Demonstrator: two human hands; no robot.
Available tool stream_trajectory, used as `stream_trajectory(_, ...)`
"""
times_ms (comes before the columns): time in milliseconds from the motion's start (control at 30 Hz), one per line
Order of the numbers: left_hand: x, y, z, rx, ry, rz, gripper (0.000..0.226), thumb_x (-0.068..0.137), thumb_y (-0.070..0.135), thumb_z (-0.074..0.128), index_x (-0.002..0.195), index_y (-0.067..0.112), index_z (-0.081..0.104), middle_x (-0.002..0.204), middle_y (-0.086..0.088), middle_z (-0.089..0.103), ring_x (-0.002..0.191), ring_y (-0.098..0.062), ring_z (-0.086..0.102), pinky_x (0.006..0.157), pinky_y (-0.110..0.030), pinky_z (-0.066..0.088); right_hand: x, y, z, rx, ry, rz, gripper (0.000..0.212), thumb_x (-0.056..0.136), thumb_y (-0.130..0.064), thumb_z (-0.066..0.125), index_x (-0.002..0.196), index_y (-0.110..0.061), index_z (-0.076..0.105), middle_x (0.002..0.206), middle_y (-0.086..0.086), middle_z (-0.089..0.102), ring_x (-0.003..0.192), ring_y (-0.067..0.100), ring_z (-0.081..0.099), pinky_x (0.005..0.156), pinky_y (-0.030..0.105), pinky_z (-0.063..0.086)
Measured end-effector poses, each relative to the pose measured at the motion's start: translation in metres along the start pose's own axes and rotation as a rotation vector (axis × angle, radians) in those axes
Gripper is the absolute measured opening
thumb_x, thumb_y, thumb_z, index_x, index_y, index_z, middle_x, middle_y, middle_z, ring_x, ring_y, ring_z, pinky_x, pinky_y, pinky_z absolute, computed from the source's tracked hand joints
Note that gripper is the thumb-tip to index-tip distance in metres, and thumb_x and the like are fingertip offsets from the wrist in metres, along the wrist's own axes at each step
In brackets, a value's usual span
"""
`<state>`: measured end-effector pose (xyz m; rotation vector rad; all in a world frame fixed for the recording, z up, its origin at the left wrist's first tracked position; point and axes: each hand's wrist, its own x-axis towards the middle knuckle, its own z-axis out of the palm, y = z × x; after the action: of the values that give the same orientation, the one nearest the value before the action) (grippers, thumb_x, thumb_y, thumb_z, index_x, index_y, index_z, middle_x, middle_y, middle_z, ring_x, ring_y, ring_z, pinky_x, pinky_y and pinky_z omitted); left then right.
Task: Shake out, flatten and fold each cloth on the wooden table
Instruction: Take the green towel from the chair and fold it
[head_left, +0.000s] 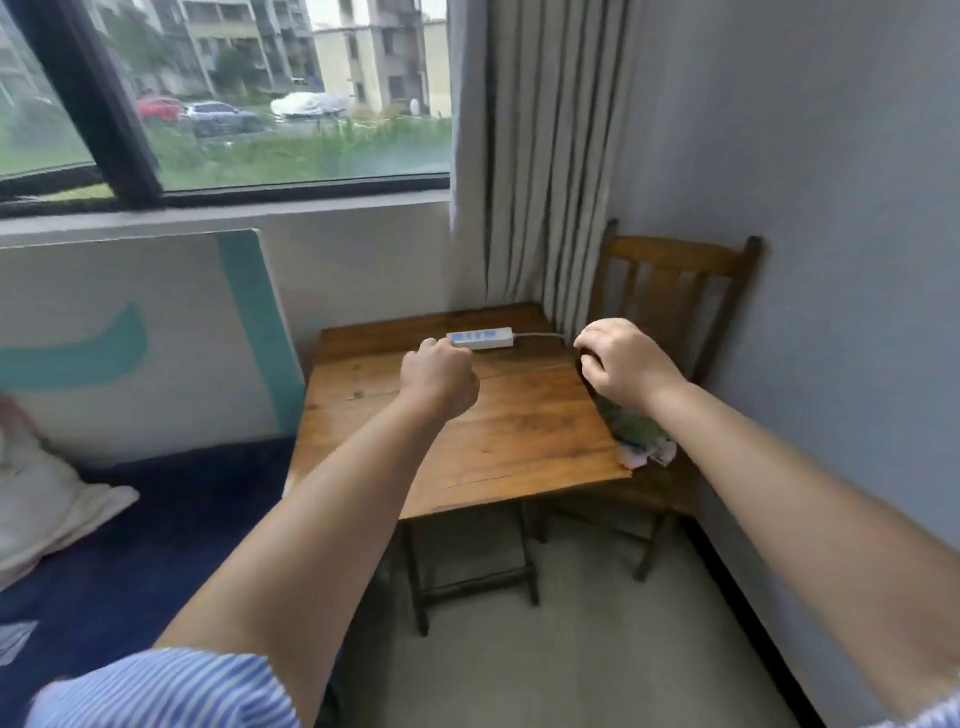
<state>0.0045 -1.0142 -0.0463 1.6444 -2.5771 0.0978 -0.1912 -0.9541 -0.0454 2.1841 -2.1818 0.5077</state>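
Note:
A small wooden table stands in the room's corner. My right hand hovers over its right edge, fingers curled round the top of a dark greenish cloth. The cloth hangs down along the table's right side, partly hidden by my wrist. At its lower end lies a crumpled bundle of white and pale coloured cloth by the table's front right corner. My left hand is held as a fist above the middle back of the table; I see nothing in it.
A white power strip with its cable lies at the back of the table. A wooden chair stands to the right against the wall, curtains behind it. To the left is a dark blue bed with a pillow.

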Motion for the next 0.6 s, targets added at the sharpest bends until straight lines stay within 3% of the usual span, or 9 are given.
stream_trajectory(100,0.063,0.059,0.011,-0.030,-0.010,0.083,0.029,0.093,0.019,0.041,0.112,0.009,0.061,0.119,-0.010,0.054,0.116,-0.028,0.045,0.084,-0.034,0.041,0.022,0.079,-0.007,0.009,-0.027,0.092,0.033,0.091,-0.014,0.041,0.116,0.000,0.058,0.125,0.015,0.056,0.123,0.030,0.043,0.105,0.039,0.035)
stream_trajectory(200,0.111,0.101,0.022,-0.073,-0.007,0.144,0.028,0.094,0.020,0.043,0.110,0.009,0.061,0.116,-0.010,0.055,0.115,-0.028,0.045,0.084,-0.036,0.040,0.042,0.134,-0.009,0.016,-0.012,0.158,0.052,0.078,-0.025,0.030,0.111,0.001,0.061,0.119,0.017,0.059,0.119,0.031,0.047,0.101,0.038,0.039)
stream_trajectory(333,0.170,0.141,0.042,-0.079,-0.050,0.207,0.027,0.093,0.021,0.044,0.111,0.011,0.062,0.115,-0.009,0.056,0.114,-0.028,0.046,0.085,-0.037,0.042,0.068,0.197,0.004,0.025,-0.039,0.246,0.056,0.073,-0.025,0.028,0.105,0.003,0.064,0.114,0.019,0.062,0.115,0.033,0.051,0.098,0.039,0.042)
stream_trajectory(500,0.244,0.167,0.074,-0.062,-0.132,0.266,0.030,0.094,0.021,0.041,0.113,0.010,0.061,0.117,-0.010,0.055,0.115,-0.029,0.047,0.088,-0.037,0.043,0.107,0.258,0.034,0.040,-0.069,0.350,0.033,0.090,-0.010,0.041,0.113,0.001,0.061,0.122,0.016,0.059,0.120,0.030,0.046,0.098,0.035,0.041)
stream_trajectory(600,0.298,0.173,0.089,-0.056,-0.159,0.300,0.031,0.096,0.023,0.039,0.115,0.010,0.059,0.119,-0.010,0.054,0.117,-0.029,0.046,0.088,-0.037,0.043,0.141,0.289,0.055,0.046,-0.082,0.396,0.031,0.090,-0.006,0.042,0.115,0.000,0.060,0.124,0.015,0.057,0.122,0.028,0.045,0.100,0.033,0.039)
